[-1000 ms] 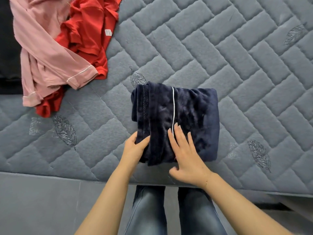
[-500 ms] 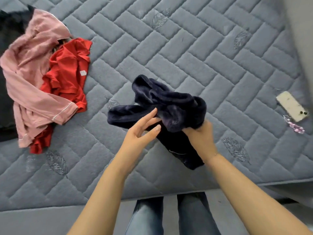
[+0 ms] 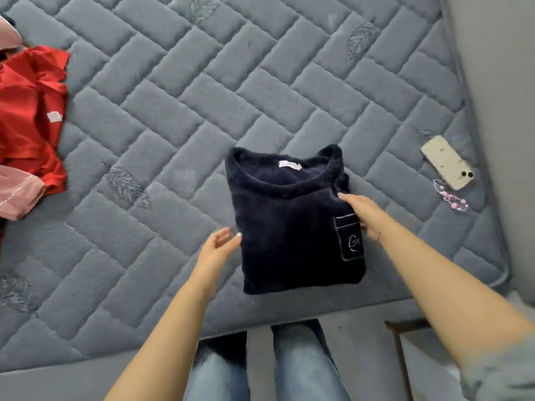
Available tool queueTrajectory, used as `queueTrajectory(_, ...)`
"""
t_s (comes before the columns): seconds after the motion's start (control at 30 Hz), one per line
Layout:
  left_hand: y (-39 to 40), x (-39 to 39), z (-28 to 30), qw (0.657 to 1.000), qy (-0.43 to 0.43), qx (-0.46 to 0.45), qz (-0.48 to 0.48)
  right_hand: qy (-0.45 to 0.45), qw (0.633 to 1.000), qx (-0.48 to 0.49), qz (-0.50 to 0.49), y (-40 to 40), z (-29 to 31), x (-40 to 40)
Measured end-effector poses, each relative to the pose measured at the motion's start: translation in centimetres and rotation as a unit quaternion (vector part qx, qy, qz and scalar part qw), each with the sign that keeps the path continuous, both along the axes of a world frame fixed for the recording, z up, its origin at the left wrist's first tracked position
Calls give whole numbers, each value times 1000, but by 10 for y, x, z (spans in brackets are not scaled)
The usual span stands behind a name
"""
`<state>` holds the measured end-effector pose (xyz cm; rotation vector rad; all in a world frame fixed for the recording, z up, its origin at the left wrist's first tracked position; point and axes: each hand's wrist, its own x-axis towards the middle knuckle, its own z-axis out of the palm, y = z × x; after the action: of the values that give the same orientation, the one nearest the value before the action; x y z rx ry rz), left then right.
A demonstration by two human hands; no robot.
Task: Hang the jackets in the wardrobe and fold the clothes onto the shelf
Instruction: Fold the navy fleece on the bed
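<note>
Person is standing at the near edge of the mattress (image 3: 173,117), jeans-clad legs (image 3: 301,366) just showing below it. Left hand (image 3: 215,251) is hovering at the left edge of the navy sweater (image 3: 286,227), fingers loosely spread and gripping nothing; whether the fingertips are touching the fabric, can't tell. Right hand (image 3: 363,214) is lying on the sweater's right side just above the chest pocket (image 3: 348,237), fingers mostly straight and resting on the cloth; can't tell if the thumb is tucked under the edge. The sweater is sitting on the mattress near the front edge, folded into a neat rectangle, collar pointing away. My read: this fold is looking finished, and carrying it to the shelf is what's pending. No wardrobe or shelf is showing in this view, so nothing is confirming any item put away. Far left, a red garment (image 3: 31,117) and a pink garment (image 3: 17,192) are lying crumpled, so those are still waiting. Writing: the pocket is showing pale stitched cursive, reading roughly "er", with the rest running off the fold. A small pale tag (image 3: 289,164) is sitting inside the collar, and a white label (image 3: 55,116) on the red garment; both too small to read. Far right, a phone (image 3: 447,162) with a pink bead charm (image 3: 453,198) is lying face down, no brand legible.
</note>
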<state>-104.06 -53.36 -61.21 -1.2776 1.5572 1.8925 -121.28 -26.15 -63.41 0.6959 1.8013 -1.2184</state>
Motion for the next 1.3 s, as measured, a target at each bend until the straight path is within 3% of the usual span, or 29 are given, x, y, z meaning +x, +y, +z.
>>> queueTrajectory(0.1, 34, 16, -23, 997, -68, 32, -3, 34, 997, -15, -65, 18, -3, 39)
queueTrajectory(0.23, 64, 30, -24, 996, -32, -29, 80, 86, 993, -16, -84, 31, 7, 108)
queueTrajectory(0.47, 82, 42, -22, 993, -2, -118, 7, 175, 982, 46, -60, 48, 16, 144)
queueTrajectory(0.63, 76, 16, -26, 994, -37, -89, 50, 52, 997, 14, -60, 52, 4, 125)
queueTrajectory(0.73, 62, -12, -32, 997, -39, -37, 62, 28, 994, -33, -98, 49, -5, 84)
queueTrajectory(0.9, 54, -47, -51, 998, -51, 42, 13, -53, 991, -122, -5, 28, -26, 28)
queueTrajectory(1.0, 50, -56, -46, 992, -40, 116, 3, -87, 988, -117, 40, 22, -24, 11)
queueTrajectory(1.2, 46, -24, 3, 965, 17, 260, 40, -104, 974, -167, 113, 17, 41, 2)
queueTrajectory(1.3, 42, -2, 56, 980, 11, 177, 94, -89, 962, -188, 178, 1, 96, 21)
